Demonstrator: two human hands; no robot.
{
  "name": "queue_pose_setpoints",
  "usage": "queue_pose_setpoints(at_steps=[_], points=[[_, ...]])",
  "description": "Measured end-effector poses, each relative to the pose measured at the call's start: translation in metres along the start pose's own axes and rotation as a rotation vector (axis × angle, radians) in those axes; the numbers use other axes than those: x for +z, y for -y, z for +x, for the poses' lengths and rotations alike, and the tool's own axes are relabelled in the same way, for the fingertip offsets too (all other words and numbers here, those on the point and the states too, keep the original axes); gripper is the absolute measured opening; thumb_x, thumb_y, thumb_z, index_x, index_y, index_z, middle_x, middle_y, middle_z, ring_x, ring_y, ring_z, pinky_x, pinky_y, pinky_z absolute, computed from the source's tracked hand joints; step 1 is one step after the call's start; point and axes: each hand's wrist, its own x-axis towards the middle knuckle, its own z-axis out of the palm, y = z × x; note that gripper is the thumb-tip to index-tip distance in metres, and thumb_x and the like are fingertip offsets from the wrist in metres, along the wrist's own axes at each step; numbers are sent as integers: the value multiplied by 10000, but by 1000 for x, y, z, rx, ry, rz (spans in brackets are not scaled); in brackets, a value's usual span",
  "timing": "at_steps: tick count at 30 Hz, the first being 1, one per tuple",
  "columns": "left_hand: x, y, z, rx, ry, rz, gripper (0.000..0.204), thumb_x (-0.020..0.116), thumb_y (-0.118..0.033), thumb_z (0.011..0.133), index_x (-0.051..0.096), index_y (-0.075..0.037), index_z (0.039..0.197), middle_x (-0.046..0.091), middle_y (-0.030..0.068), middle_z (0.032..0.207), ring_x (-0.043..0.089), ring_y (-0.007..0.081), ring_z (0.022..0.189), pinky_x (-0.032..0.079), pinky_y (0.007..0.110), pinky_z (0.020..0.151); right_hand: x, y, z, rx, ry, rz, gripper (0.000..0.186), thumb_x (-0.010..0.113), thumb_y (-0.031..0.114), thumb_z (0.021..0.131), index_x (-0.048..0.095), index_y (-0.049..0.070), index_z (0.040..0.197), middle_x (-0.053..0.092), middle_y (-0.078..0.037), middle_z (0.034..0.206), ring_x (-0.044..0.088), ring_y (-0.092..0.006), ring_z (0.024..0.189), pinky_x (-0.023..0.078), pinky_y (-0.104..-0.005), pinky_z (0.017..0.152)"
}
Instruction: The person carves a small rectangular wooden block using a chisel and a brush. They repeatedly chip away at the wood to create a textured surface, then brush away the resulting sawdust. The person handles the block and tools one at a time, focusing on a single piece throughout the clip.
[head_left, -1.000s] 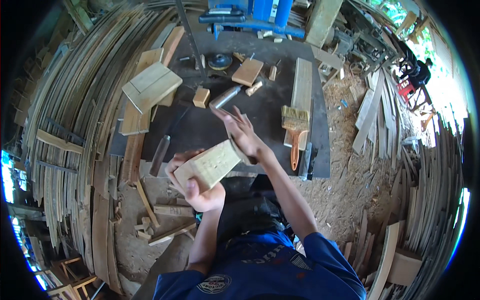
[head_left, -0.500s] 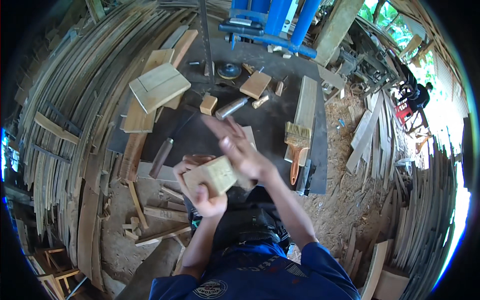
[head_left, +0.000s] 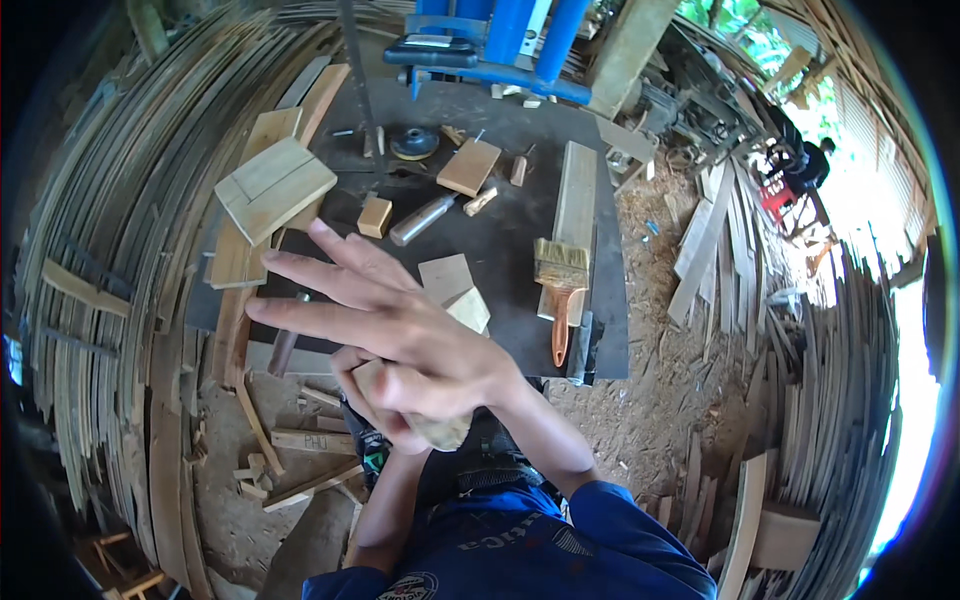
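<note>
My left hand (head_left: 386, 428) is closed around a pale wooden block (head_left: 443, 432) above the near edge of the dark table. Across it passes my right hand (head_left: 405, 325), its fingers stretched apart toward the left. It covers much of the block and the left hand; whether it touches the block I cannot tell. Just beyond, another angled wooden piece (head_left: 452, 282) rests on the table. Partly behind my right fingers lies a tool with a brown handle (head_left: 285, 345).
A wide brush (head_left: 562, 270) lies on a long plank (head_left: 574, 190) at the table's right. Farther back are a small wooden cube (head_left: 375, 216), a metal cylinder (head_left: 423, 220) and a flat block (head_left: 468, 166). Marked board (head_left: 275, 190) sits left; blue machine frame (head_left: 510, 60) stands behind.
My right hand has swung left over the block with fingers spread, uncovering the angled piece on the table. The left hand and its block are lower. The whole view has shifted slightly.
</note>
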Motion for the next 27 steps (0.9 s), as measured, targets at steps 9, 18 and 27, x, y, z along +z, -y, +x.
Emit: queue_pose_setpoints(at_steps=[9,18,27], points=[[-28,54,20,-85,-114,-369,360,361,-317,807,412,4,962,469,105,885,548,229,814,472,343,734,12,-70,-38,473,-141,-286,481,383,427,882,463,65,1189,475,-172,1127,323,-319,1170,231,-443,960],[16,-37,37,359,127,21,385,487,-310,726,438,25,909,492,155,782,532,267,706,462,372,654,9,-18,-29,325,-678,-117,222,484,184,857,439,-6,751,444,-170,740,446,-320,698,329,-405,601],[-15,-42,29,337,34,100,408,463,-332,730,421,29,917,498,155,800,512,250,755,434,375,657,61,-1,-67,294,-472,70,547,418,362,874,357,-80,1192,350,-257,1175,367,-394,1104,290,-446,949]])
